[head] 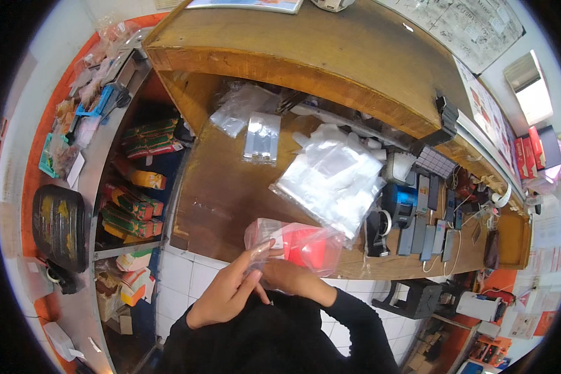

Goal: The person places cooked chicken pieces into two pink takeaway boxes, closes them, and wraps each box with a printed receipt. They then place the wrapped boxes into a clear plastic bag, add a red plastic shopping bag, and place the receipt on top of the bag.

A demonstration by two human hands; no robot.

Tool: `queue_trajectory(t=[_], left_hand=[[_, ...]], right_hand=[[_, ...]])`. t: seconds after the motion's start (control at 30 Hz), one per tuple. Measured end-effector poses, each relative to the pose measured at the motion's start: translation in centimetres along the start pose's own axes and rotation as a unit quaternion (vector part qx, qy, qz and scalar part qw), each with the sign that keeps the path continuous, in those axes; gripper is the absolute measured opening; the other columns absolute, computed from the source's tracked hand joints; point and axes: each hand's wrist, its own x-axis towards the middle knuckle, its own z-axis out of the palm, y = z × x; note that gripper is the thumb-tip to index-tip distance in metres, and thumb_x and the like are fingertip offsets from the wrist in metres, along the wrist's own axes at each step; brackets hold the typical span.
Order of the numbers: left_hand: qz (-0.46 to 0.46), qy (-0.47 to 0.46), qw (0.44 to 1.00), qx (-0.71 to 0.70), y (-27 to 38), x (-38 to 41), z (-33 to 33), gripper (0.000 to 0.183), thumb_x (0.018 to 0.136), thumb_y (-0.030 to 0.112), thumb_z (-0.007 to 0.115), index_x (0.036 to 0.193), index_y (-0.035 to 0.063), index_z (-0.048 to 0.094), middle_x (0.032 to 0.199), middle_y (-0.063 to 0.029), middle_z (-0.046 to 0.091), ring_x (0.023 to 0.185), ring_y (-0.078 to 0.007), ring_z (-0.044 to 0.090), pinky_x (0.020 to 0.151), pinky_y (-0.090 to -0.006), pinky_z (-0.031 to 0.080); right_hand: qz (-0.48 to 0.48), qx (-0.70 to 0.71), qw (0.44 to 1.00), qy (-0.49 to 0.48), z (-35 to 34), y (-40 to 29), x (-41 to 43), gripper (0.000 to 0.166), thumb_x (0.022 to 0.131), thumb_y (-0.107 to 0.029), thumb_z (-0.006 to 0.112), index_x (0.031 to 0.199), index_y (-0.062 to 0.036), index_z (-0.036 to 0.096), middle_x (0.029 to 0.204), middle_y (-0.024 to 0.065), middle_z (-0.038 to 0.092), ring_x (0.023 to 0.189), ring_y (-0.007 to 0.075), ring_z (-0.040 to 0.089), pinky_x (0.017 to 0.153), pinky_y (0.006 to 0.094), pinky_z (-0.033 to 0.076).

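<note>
At the table's near edge lies a red box inside a clear plastic bag. My left hand is at the bag's left end, with loose film pinched between its fingers. Against the near side of the bag rests my right hand, crossing close to the left one. Its fingertips are partly hidden, so its grip does not show. Just beyond the box, a stack of clear plastic bags covers part of the wooden table.
Smaller clear packets lie farther back under a raised wooden shelf. To the right are a tape dispenser, a blue-and-black label printer and several phone-like devices with cables. Metal shelving on the left holds patterned boxes.
</note>
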Motion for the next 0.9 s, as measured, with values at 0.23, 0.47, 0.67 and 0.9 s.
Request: queue_trajectory(t=[0.23,0.47,0.67,0.9], left_hand=[[-0.023,0.037,0.996,-0.079,-1.2,0.6,-2.0,0.039,0.101,0.012,0.035,0.138,0.0007,0.037,0.111,-0.0191,0.064,0.065,-0.0175,0.066,0.066,-0.0259,0.053],[-0.087,0.001,0.990,-0.108,-1.6,3.0,-3.1,0.035,0.100,0.015,0.041,0.131,0.0011,0.050,0.072,-0.0126,0.065,0.052,-0.0122,0.058,0.049,-0.0215,0.047],[-0.026,0.220,0.960,-0.169,-7.5,4.7,-4.2,0.034,0.093,0.024,0.055,0.095,-0.0086,0.063,0.045,-0.0080,0.051,0.033,-0.0139,0.046,0.036,-0.0254,0.034],[-0.079,0.248,0.951,-0.169,-9.0,5.9,-4.2,0.035,0.093,0.026,0.055,0.092,-0.0088,0.063,0.046,-0.0084,0.051,0.031,-0.0140,0.044,0.035,-0.0263,0.034]], right_hand=[[-0.045,0.205,0.967,0.144,-16.5,-4.3,-6.8,0.018,0.092,-0.014,0.056,0.096,0.0020,0.063,0.083,0.0126,0.067,0.070,0.0205,0.066,0.063,0.0317,0.051],[0.110,0.038,0.864,0.490,-25.2,25.7,1.1,0.015,0.094,-0.010,0.052,0.097,0.0000,0.063,0.089,0.0099,0.068,0.082,0.0176,0.065,0.069,0.0294,0.052],[0.284,-0.091,0.832,0.468,-30.7,34.6,9.5,0.016,0.093,-0.012,0.052,0.098,-0.0001,0.062,0.089,0.0110,0.068,0.084,0.0191,0.065,0.070,0.0309,0.051],[0.304,-0.111,0.805,0.497,-35.1,35.0,10.5,0.018,0.093,-0.014,0.053,0.098,-0.0002,0.062,0.090,0.0123,0.067,0.085,0.0210,0.064,0.072,0.0325,0.050]])
